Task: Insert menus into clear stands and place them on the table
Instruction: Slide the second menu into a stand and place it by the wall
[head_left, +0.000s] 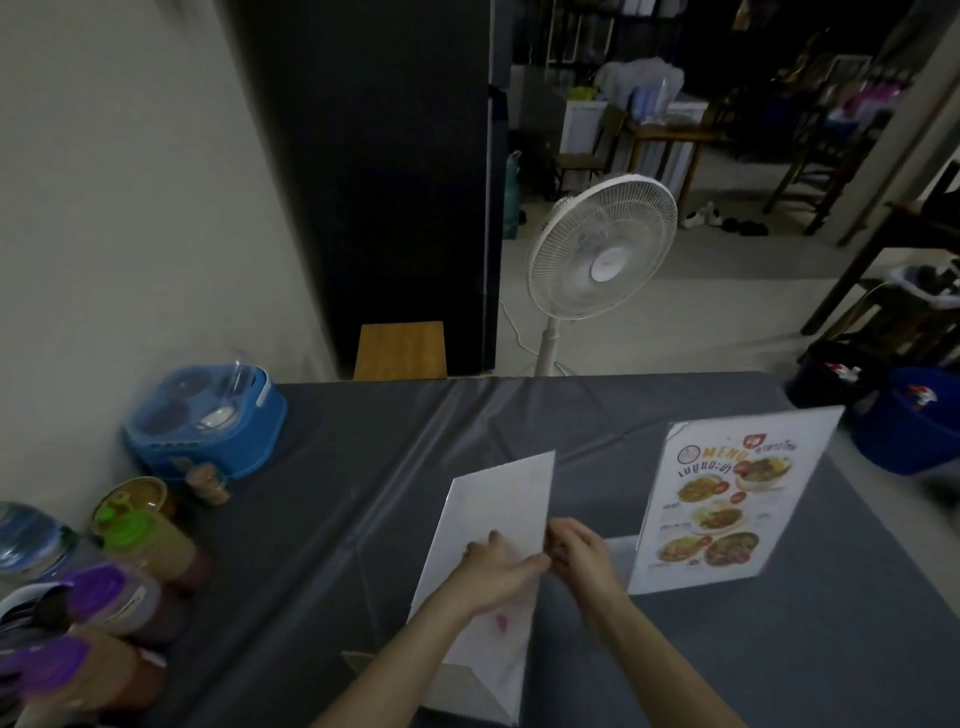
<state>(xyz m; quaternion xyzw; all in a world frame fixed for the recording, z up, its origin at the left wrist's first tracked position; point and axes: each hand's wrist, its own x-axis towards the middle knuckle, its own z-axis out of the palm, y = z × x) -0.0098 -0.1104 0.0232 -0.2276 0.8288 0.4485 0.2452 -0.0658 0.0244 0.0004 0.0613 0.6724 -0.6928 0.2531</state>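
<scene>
Menus are at two stages here: one printed menu (727, 501) already sits inside a clear stand (810, 431) that stands upright on the bench (363, 467), to the right, its food pictures facing the camera, so that one looks finished. The second menu (498, 519) shows only its pale back and is being worked in the middle of the bench, just in front of the person; it seems to be going into a second stand (467, 696) whose clear base shows at the lower edge, though how far it is seated I cannot tell. The left hand (496, 569) lies over the sheet with fingers spread and partly curled, pressing or steadying it, and the right hand (576, 545) is closed in a pinch at the sheet's right edge. My judgement is that about half the visible work is done, with this sheet left to seat and set upright. The bench is covered with a dark grey cloth showing fold lines. Along its left side stand sauce bottles (150, 540) with green and purple caps and a blue condiment caddy (208, 415) against a pale wall. Beyond the bench are a white pedestal fan (602, 249), a wooden stool (400, 351), blue buckets (914, 421) and a dim room with wooden chairs.
</scene>
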